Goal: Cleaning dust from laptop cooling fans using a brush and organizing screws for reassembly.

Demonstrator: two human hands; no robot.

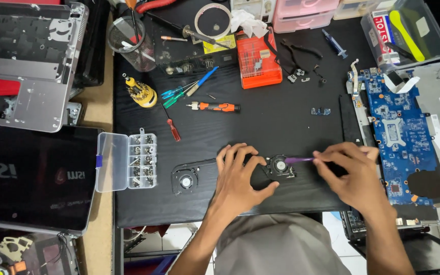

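Blk bench mat (281, 127): fans (280, 166), screwdrivers (215, 107), mobo (401, 137), screw box (128, 162).

Bright even overhead light, sharp w/ soft shadows, slight wide-angle bend at edges.

Two hands (240, 175) (350, 175) work at the near edge of the surface (281, 122). Two black cooling fans (185, 181) (280, 166) lie there, one blue circuit board (398, 137) at the right edge, one clear screw box (128, 161) at the left, three screwdrivers (215, 107) (171, 125) (202, 81) mid-surface, and one orange bit case (258, 63) toward the far edge.
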